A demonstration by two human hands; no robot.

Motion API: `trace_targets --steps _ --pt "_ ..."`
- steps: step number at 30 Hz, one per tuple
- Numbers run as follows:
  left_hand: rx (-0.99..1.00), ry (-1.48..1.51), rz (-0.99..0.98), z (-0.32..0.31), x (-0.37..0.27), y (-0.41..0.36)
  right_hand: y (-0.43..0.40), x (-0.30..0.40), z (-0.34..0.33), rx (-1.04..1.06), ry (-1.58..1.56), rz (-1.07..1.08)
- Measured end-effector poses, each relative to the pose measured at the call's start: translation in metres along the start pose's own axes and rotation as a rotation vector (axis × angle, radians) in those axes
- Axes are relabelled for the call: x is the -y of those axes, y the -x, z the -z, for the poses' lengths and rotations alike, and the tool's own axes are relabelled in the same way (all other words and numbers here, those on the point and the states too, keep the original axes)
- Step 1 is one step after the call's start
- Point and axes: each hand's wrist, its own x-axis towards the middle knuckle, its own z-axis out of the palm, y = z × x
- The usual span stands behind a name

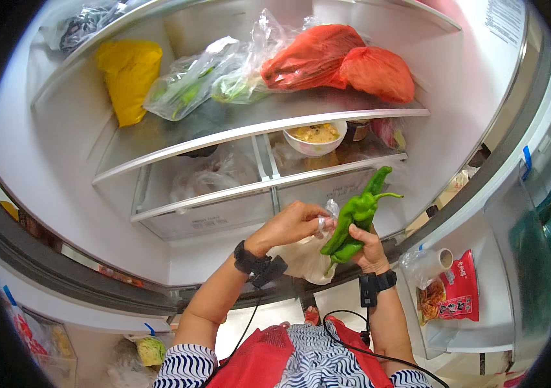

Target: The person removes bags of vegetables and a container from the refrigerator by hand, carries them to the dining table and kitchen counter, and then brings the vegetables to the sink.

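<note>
My right hand [370, 250] holds several long green peppers [355, 213], with the thumb across them. Beside it, my left hand [297, 223] pinches the gathered top of a thin translucent plastic bag [307, 257], which hangs below the fingers; what it contains cannot be told. Both hands are in front of the lower drawers of an open refrigerator. On the shelf above lie a yellow bag [132, 77], clear plastic bags with green vegetables [188, 87] and red plastic bags [314, 58].
A bowl of food [315, 138] stands under the glass shelf [256, 130], above the clear drawers [227, 213]. The right door shelf holds a red food packet [460, 288] and a roll [444, 259]. Wrapped cabbage [151, 350] sits in the left door.
</note>
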Motion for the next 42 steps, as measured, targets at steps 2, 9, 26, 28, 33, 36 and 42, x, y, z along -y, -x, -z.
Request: trace_targets --steps 2,9,26,28,33,36,42 --pt "-0.075 0.118 0.003 -0.003 0.007 -0.003 -0.001 0.001 -0.005 0.028 0.055 0.010" --pt "-0.151 0.174 -0.133 0.001 0.003 0.003 0.005 0.006 -0.009 0.068 0.174 0.015" --pt "-0.463 0.175 -0.173 -0.036 -0.023 0.130 0.082 0.014 -0.113 0.290 0.929 -0.092" --pt "-0.494 0.212 -0.181 -0.050 -0.017 0.155 0.096 0.003 -0.119 0.333 0.858 -0.112" --pt "-0.608 0.180 -0.079 -0.092 -0.002 0.232 0.136 -0.034 -0.110 0.352 0.439 -0.228" --pt "-0.683 -0.201 -0.102 -0.125 0.016 0.290 0.165 -0.065 -0.105 0.341 0.345 -0.322" --pt "-0.819 -0.672 0.048 -0.197 0.024 0.426 0.244 -0.123 -0.127 0.502 0.323 -0.550"
